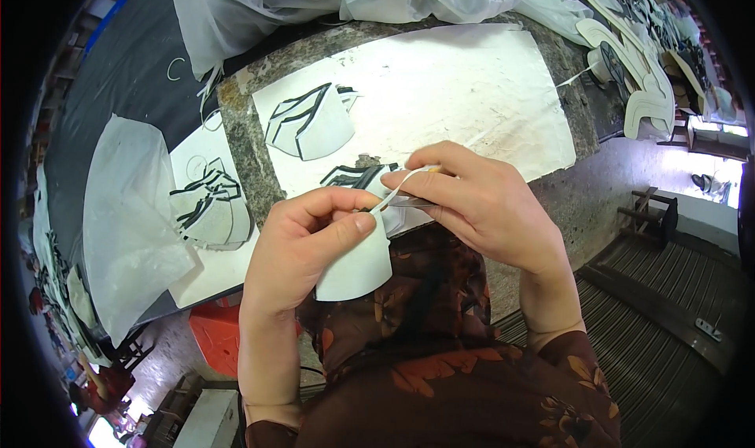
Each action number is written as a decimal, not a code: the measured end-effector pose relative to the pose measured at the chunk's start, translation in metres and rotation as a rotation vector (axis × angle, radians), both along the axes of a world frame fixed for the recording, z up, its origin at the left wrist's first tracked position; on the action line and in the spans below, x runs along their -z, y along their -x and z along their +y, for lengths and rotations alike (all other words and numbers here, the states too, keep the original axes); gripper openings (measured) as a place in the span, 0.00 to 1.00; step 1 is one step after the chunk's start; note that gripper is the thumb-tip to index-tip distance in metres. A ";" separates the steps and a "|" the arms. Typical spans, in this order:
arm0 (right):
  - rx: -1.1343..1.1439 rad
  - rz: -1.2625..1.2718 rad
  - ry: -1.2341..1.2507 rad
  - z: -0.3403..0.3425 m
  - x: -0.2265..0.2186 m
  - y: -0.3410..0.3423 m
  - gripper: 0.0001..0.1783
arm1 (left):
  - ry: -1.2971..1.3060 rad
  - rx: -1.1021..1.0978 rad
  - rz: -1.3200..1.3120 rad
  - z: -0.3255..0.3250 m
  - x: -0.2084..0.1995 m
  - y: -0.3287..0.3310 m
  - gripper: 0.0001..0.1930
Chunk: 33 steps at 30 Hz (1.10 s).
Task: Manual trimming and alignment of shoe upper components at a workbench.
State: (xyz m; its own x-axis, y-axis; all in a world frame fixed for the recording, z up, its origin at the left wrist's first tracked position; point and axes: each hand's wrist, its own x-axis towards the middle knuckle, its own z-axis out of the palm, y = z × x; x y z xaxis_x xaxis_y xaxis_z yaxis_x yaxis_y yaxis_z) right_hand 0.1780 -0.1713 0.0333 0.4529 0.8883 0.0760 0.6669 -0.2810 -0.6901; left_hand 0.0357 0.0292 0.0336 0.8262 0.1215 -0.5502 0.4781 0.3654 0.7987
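My left hand [285, 247] pinches the upper edge of a white curved piece [355, 269], like a shoe-upper part, between thumb and fingers. It hangs in front of my lap. A narrow white strip [403, 184] runs from that edge up to my right hand [499, 200], whose thumb and forefinger grip it. Under the same fingers a thin metal blade [414, 202] points toward my left thumb; its handle is hidden. Just beyond my hands lies a piece with black strips [358, 176], partly covered. Farther back is a small pile of white, black-striped pieces [324, 125].
A white sheet [472, 78] lies on a worn stone slab [263, 153]. To the left are more striped pieces [220, 218] and translucent plastic [130, 204]. Plastic bags [314, 7] cover the far side. Cream cut parts [651, 94] stand far right; a red stool [214, 339] is below.
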 end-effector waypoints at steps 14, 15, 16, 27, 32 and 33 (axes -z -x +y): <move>0.028 0.462 -0.102 0.003 0.001 -0.005 0.17 | -0.010 -0.127 -0.149 -0.026 0.006 -0.003 0.11; 0.026 0.473 -0.099 0.004 0.002 -0.005 0.17 | -0.021 -0.137 -0.157 -0.027 0.006 -0.004 0.10; 0.025 0.485 -0.095 0.004 0.002 -0.005 0.18 | -0.033 -0.146 -0.166 -0.028 0.006 -0.004 0.10; 0.096 0.776 -0.139 0.006 0.014 -0.001 0.18 | -0.088 -0.149 -0.183 -0.026 0.012 -0.005 0.10; 0.197 0.863 -0.136 0.006 0.011 -0.006 0.17 | -0.161 -0.202 -0.167 -0.001 0.009 -0.008 0.10; 0.268 0.954 -0.129 0.005 0.012 -0.008 0.17 | -0.322 -0.170 -0.186 0.010 0.008 -0.014 0.11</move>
State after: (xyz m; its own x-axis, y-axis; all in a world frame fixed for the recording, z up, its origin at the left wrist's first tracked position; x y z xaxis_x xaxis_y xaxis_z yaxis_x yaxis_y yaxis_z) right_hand 0.1858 -0.1663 0.0211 0.5586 0.7586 -0.3354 -0.2569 -0.2262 -0.9396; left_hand 0.0493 0.0396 0.0254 0.8614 0.4062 -0.3050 0.2693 0.1439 0.9522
